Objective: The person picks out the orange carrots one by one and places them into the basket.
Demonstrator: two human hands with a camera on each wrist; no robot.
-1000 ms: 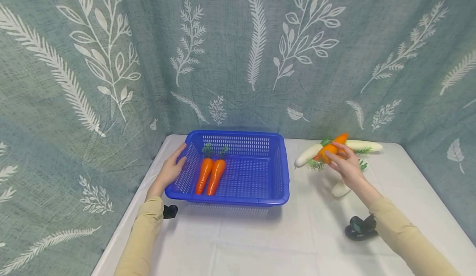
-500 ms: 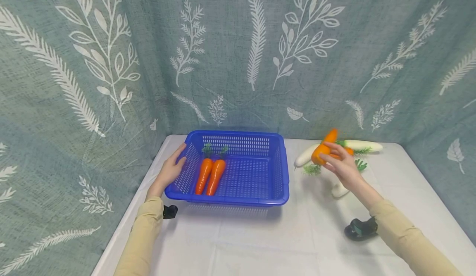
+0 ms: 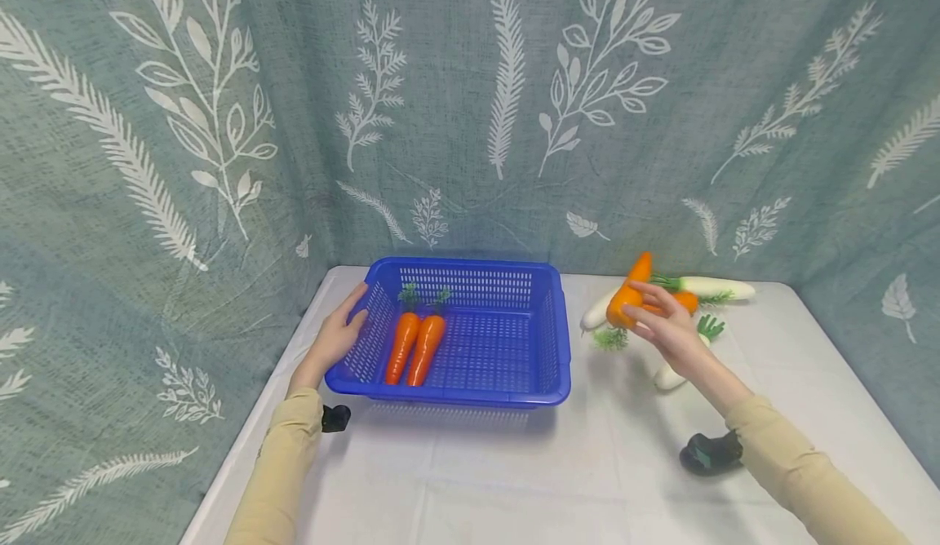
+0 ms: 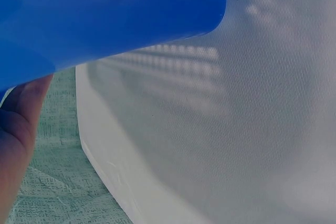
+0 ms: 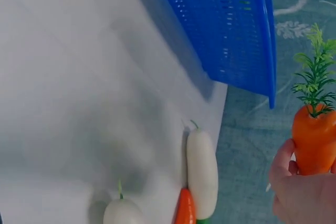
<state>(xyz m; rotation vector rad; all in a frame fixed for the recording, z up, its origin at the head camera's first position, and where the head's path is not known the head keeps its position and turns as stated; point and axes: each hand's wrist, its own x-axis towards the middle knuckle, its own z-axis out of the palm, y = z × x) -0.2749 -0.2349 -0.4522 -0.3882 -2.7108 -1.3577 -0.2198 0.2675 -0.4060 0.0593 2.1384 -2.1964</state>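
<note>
Right of centre in the head view, the right hand [image 3: 674, 331] is pinching an orange carrot [image 3: 636, 277] between thumb and fingers near its thick, leafy end, its tip pointing toward the top of the frame, while left of centre the left hand [image 3: 334, 337] is resting at the left rim of the blue basket [image 3: 451, 396], fingers mostly straight and thumb spread. The glossy carrot is probably handling as light, stiff and slightly slippery, so its thick orange shoulder is offering a surer hold than the feathery greens.
</note>
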